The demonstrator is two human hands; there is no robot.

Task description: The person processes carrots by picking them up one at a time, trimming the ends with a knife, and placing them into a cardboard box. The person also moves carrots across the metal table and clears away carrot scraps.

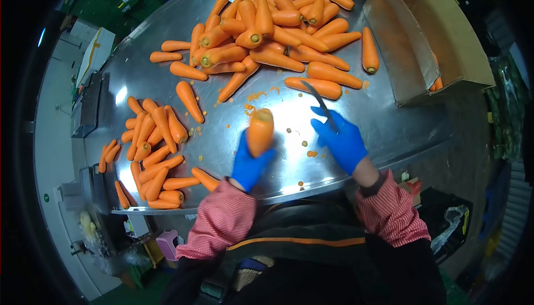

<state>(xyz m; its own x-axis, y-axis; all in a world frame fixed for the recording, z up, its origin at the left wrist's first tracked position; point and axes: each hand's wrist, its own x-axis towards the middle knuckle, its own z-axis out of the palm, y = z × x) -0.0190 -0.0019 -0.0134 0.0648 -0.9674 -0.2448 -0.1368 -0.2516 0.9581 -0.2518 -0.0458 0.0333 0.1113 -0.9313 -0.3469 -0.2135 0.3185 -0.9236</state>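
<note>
One carrot (260, 133) is up in the left hand (250, 163), over the middle of the near part of the tabletop (384, 121). The left hand is closed around its lower part, and the thick top end points up and away from the person. The carrot looks a bit blurry, and the fingers hide some of it.

One thin, dark knife (321, 100) is in the right hand (340, 141). That hand is curled shut on the handle, which is mostly hidden. The blade's tip overlaps a carrot lying at the near edge of the big pile (264, 15); I cannot tell if they touch. Both hands wear blue gloves, and there are two red and white sleeves (225, 216).

The big pile is at the far side. Its carrots cover each other, so I cannot count them all. A small pile (161, 121) is on the left, also too jumbled to count. One lone carrot (189, 102) lies between the two piles. Orange and brown bits (304, 143) are dotted about.

One brown box (461, 38) is at the far right, cut off at the top. Something orange shows inside, but most of it is hidden.
</note>
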